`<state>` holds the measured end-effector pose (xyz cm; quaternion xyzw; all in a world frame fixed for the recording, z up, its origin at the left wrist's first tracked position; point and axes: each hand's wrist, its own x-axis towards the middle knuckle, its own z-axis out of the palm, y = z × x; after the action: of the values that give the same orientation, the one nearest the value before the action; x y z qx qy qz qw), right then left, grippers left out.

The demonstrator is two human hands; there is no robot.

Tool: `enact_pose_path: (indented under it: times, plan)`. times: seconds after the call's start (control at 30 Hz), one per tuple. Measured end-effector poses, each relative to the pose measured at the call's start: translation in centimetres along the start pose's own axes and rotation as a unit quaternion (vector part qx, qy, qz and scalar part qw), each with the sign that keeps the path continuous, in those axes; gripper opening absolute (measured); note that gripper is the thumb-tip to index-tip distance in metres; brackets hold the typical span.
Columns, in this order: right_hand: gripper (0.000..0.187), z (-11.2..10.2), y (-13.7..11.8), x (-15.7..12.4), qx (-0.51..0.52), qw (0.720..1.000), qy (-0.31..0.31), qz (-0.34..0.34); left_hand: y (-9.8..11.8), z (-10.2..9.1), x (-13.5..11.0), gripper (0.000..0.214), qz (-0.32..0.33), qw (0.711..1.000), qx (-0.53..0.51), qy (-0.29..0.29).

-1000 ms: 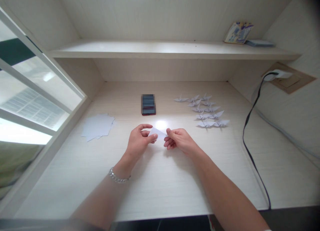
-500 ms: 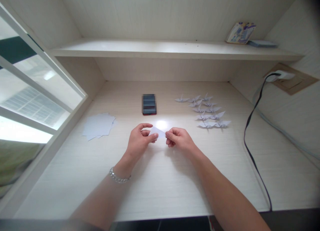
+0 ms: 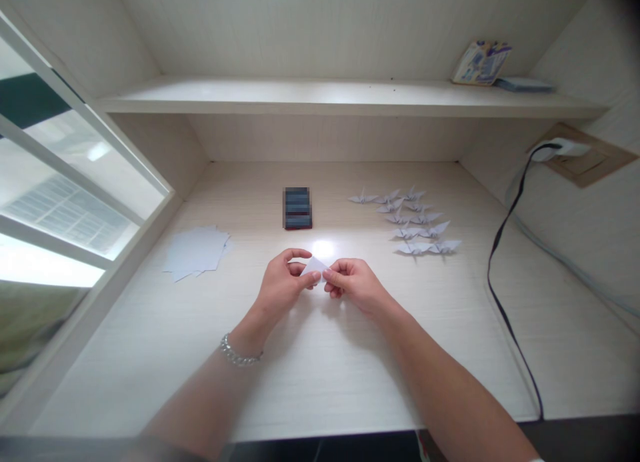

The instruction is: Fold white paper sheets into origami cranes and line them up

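Note:
A small folded white paper point(image 3: 313, 265) is held between my two hands above the desk, its pointed corner facing away from me. My left hand point(image 3: 287, 275) pinches its left part between thumb and fingers, the index finger arched behind it. At the right edge of the paper, my right hand point(image 3: 353, 281) is closed in a pinch, its thumb close to the left thumb. The fingers partly cover the paper, so its lower folds are hidden. Several folded paper cranes point(image 3: 420, 230) stand in rows to the right, beyond my right hand.
A loose stack of white paper sheets point(image 3: 195, 252) lies on the left. Behind my hands is a dark phone-like rectangle point(image 3: 297, 209), its face blurred. A black cable point(image 3: 493, 269) runs from the wall socket point(image 3: 583, 157) down the right side. A shelf point(image 3: 320, 97) spans the back.
My right hand has moved left, closer to my left hand. The paper's right corner has come inward, and the paper now looks narrower with its point upward.

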<state>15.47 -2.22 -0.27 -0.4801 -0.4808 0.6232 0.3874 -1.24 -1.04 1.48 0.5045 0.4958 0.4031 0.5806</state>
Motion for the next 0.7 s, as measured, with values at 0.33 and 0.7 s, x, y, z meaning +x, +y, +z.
enact_pose_path:
  times: [0.33,0.7]
  plan:
    - [0.027,0.27,-0.27,0.16,0.006,1.0,0.01,-0.009,-0.54,-0.02,-0.06,0.042,-0.005,1.0,0.015,-0.018]
    - [0.026,0.4,-0.13,0.01,-0.024,0.998,0.063,-0.001,-0.43,0.23,-0.08,0.041,-0.001,1.0,0.024,-0.01]
